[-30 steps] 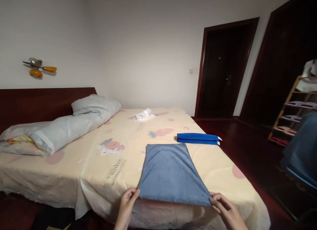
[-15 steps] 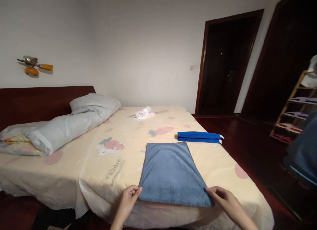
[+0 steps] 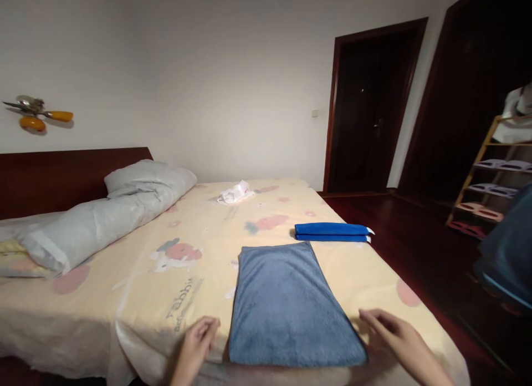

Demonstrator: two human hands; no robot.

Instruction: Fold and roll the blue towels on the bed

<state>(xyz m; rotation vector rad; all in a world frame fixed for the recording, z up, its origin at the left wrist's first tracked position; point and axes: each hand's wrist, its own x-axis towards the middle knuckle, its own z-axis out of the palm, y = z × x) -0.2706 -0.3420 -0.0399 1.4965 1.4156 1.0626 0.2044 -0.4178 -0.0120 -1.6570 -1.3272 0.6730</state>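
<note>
A grey-blue cloth (image 3: 291, 308) lies spread on the bed, its near edge at the bed's front edge. Just left of its near left corner is my left hand (image 3: 198, 341), fingers curled together and apart from the cloth; whether anything is in them is too small to tell, but no cloth is held. On the other side my right hand (image 3: 393, 333) hovers off the cloth's near right corner, thumb and fingers apart, holding nothing. Beyond the cloth, to the right, lie folded bright blue cloths (image 3: 332, 232) with white tags.
The bed (image 3: 145, 297) has a patterned cream sheet. A rolled grey quilt (image 3: 112, 219) lies at the left by the headboard (image 3: 62, 178). White crumpled plastic (image 3: 236, 193) rests at the far side. A shoe rack (image 3: 477, 175) stands at the right.
Both hands have let go of the near corners of the grey-blue cloth and moved outward. The cloth now lies with its near edge lower in the view. The view has shifted slightly right.
</note>
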